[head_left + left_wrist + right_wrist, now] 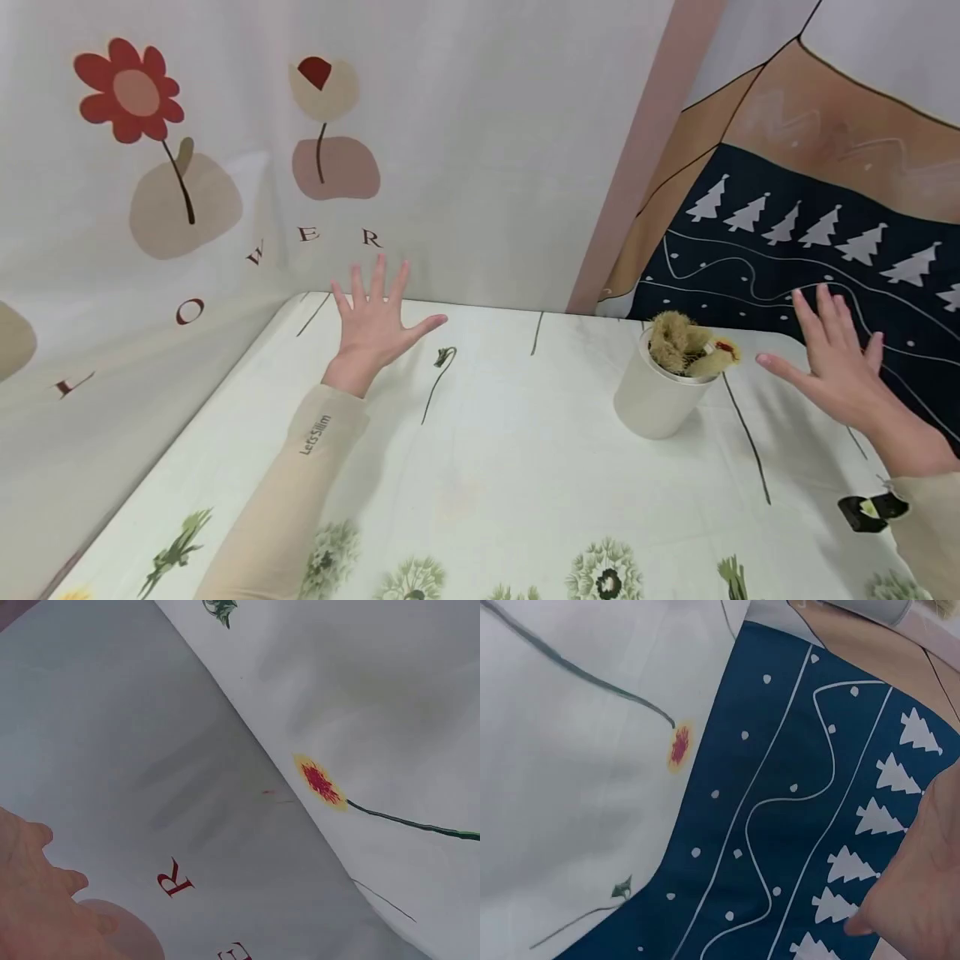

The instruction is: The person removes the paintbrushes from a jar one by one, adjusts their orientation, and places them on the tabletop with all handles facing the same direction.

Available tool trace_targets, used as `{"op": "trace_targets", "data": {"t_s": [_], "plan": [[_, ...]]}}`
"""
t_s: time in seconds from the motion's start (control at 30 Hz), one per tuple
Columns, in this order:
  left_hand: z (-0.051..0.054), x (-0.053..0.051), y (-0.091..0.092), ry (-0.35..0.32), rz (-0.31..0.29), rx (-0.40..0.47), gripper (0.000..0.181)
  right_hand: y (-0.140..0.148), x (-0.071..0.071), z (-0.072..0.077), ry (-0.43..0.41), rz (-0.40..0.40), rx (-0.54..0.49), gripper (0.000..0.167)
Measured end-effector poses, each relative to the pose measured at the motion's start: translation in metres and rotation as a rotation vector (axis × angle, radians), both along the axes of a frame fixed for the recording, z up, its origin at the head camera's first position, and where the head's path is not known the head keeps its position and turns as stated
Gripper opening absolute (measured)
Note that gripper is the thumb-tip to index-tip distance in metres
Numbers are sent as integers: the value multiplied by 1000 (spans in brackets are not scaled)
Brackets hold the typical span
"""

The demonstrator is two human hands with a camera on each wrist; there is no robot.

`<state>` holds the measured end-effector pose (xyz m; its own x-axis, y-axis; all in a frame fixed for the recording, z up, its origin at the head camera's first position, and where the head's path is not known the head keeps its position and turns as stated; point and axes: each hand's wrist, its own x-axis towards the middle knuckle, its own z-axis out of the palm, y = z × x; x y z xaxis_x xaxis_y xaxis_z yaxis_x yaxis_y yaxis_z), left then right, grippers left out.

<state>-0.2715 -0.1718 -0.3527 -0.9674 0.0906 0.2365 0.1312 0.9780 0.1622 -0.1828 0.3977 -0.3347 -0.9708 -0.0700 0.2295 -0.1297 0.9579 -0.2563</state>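
Fingers spread wide, the left hand [372,327] is held above the far left part of the table and touches nothing. The right hand [846,367] is also spread, in the air to the right of a white cylindrical container [654,402]. Fuzzy tan and yellowish items [677,343] stick out of the container's top. In the left wrist view part of the left hand [45,900] shows at the lower left. Part of the right hand [922,881] is at the right edge of the right wrist view.
A white cloth with printed flowers covers the table [480,467]. Behind it hangs a pale curtain [480,167] with printed flowers and letters. At the right is a dark blue fabric [787,279] with white trees. A black item [862,514] lies by the right sleeve.
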Motion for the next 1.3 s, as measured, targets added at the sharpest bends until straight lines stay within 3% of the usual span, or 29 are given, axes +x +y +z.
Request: {"op": "trace_targets", "data": {"t_s": [0.53, 0.8, 1.1, 1.3], "plan": [[10, 4, 17, 69, -62, 97, 97, -20, -5, -15, -67, 77, -133, 119], [12, 7, 22, 96, -103, 131, 93, -30, -6, -19, -135, 165, -263, 118], [9, 7, 30, 113, -142, 168, 86, -40, -6, -22, -196, 153, -375, 114], [7, 6, 38, 126, -160, 188, 83, -44, -7, -27, -192, 199, -464, 110]]}}
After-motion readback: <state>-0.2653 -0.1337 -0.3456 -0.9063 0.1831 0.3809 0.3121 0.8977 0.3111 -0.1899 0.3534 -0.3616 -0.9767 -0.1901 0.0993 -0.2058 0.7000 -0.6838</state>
